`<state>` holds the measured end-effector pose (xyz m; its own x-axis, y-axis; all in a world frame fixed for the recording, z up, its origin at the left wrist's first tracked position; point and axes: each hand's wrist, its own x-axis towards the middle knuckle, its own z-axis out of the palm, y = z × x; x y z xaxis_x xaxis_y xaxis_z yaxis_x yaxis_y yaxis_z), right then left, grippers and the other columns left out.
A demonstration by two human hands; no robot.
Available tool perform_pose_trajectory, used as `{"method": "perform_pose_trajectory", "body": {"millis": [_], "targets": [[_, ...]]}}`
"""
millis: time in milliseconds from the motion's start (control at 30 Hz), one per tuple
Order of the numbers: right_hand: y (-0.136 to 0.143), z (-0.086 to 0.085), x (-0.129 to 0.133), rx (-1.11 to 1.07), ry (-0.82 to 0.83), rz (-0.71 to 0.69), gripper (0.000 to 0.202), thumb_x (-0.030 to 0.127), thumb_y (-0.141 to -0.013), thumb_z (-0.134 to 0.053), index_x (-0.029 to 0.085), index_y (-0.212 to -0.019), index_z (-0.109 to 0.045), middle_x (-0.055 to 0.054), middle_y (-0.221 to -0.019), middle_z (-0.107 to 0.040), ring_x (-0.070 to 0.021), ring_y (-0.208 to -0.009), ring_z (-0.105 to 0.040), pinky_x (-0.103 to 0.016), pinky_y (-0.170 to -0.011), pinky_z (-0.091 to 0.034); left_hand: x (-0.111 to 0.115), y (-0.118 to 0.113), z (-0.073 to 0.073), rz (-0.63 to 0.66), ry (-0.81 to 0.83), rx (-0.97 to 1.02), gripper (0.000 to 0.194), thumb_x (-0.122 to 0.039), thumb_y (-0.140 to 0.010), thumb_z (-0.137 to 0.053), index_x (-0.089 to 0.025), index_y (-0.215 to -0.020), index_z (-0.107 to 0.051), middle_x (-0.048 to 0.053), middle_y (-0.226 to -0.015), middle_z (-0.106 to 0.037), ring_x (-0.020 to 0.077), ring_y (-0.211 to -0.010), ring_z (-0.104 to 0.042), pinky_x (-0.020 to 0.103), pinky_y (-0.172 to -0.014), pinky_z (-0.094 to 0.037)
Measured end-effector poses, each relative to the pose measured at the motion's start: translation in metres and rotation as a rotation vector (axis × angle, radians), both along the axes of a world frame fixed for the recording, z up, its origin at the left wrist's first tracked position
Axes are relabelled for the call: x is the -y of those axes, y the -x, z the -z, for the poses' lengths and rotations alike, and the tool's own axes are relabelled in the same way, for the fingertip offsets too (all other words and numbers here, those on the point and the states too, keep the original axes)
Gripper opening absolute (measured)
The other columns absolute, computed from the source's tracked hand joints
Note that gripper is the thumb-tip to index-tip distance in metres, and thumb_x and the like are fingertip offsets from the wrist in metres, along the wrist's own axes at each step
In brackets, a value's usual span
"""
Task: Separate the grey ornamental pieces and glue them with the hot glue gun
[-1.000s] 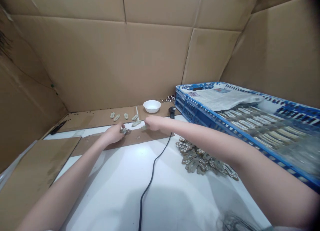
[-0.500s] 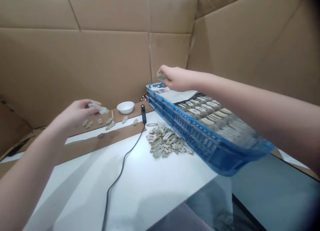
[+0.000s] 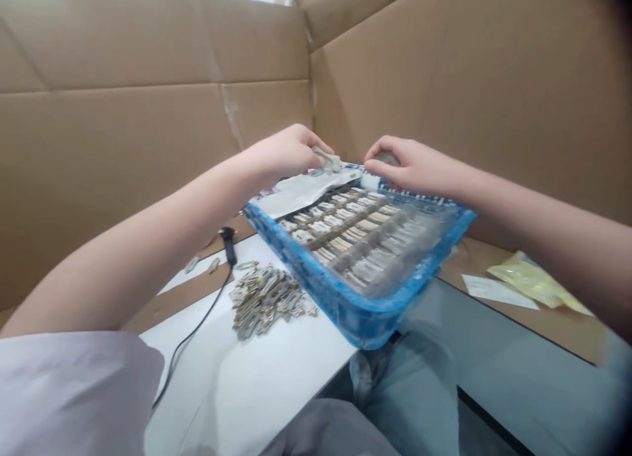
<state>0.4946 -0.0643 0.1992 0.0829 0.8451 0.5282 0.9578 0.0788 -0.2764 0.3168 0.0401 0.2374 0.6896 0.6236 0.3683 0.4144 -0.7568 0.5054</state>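
Note:
Over the far left part of a blue basket (image 3: 316, 285), my left hand (image 3: 291, 150) pinches a small flat pale piece (image 3: 330, 161). My right hand (image 3: 407, 161) is closed round a similar greyish piece (image 3: 388, 158) above the basket's far edge, a short way right of my left hand. Inside the basket lies a tray (image 3: 353, 235) with rows of pale pieces in compartments, its near right part under clear film. A white sheet (image 3: 301, 196) covers the far left part. Left of the basket, a heap of flat metal-like pieces (image 3: 266, 298) rests on the white table.
A black device (image 3: 228, 245) with a cable stands left of the heap, near a few loose pieces (image 3: 214, 265). At the right lie a white paper (image 3: 498, 291) and a yellow plastic bag (image 3: 538, 281). Cardboard walls (image 3: 148, 147) rise behind.
My left hand has moved from the left side across to the basket, still holding a piece. The view has turned right, bringing the yellow bag in and leaving the white bowl out of sight.

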Motion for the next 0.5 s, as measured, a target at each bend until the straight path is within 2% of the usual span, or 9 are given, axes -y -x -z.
{"method": "perform_pose_trajectory", "body": {"millis": [67,133,233,300,367,500], "targets": [[-0.017,0.002,0.004,-0.063,-0.01,0.044,0.031,0.041,-0.078,-0.048,0.015,-0.09,-0.058,-0.006,-0.08,-0.061,-0.0127,-0.065,-0.054,-0.026,-0.061,-0.04,0.003,-0.041,0.003,0.164,0.039,-0.049,0.025,-0.015,-0.072,-0.054,-0.013,-0.095,-0.061,-0.001,-0.082,-0.06,0.0194,-0.088,-0.055,0.034,-0.079,-0.041],[-0.036,0.007,0.007,-0.163,0.036,0.067,0.031,0.041,-0.079,-0.046,0.015,-0.092,-0.056,-0.004,-0.074,-0.06,-0.0087,-0.052,-0.05,-0.023,-0.052,-0.038,0.004,-0.077,0.008,0.27,0.09,-0.04,0.028,-0.012,-0.07,-0.054,-0.011,-0.097,-0.061,0.001,-0.079,-0.061,0.0175,-0.082,-0.056,0.033,-0.077,-0.041],[-0.067,0.014,0.011,-0.332,0.148,0.044,0.03,0.04,-0.083,-0.04,0.016,-0.094,-0.052,-0.002,-0.074,-0.06,-0.0039,-0.04,-0.041,-0.019,-0.043,-0.033,-0.004,-0.122,0.022,0.441,0.174,-0.007,0.034,-0.012,-0.071,-0.051,-0.009,-0.104,-0.058,0.004,-0.081,-0.063,0.0139,-0.074,-0.055,0.03,-0.073,-0.042],[-0.085,0.017,0.013,-0.367,0.173,0.059,0.03,0.04,-0.084,-0.038,0.015,-0.093,-0.052,-0.002,-0.076,-0.06,-0.003,-0.039,-0.039,-0.019,-0.041,-0.031,-0.015,-0.148,0.033,0.563,0.168,-0.024,0.034,-0.016,-0.073,-0.049,-0.009,-0.105,-0.058,0.005,-0.083,-0.063,0.0124,-0.071,-0.054,0.027,-0.07,-0.041],[-0.101,0.018,0.013,-0.303,0.158,0.119,0.029,0.038,-0.083,-0.039,0.014,-0.089,-0.054,-0.003,-0.076,-0.061,-0.0044,-0.043,-0.042,-0.019,-0.044,-0.033,-0.026,-0.171,0.045,0.619,0.047,-0.072,0.033,-0.022,-0.075,-0.047,-0.009,-0.102,-0.06,0.004,-0.081,-0.063,0.0121,-0.069,-0.053,0.025,-0.066,-0.041],[-0.128,0.027,-0.003,-0.058,0.217,0.278,0.026,0.033,-0.079,-0.045,0.013,-0.085,-0.061,-0.005,-0.078,-0.063,-0.0104,-0.064,-0.053,-0.019,-0.056,-0.036,-0.045,-0.211,0.068,0.618,-0.279,-0.179,0.032,-0.026,-0.078,-0.041,-0.01,-0.096,-0.062,0.003,-0.077,-0.063,0.0142,-0.07,-0.052,0.024,-0.065,-0.039]]}}
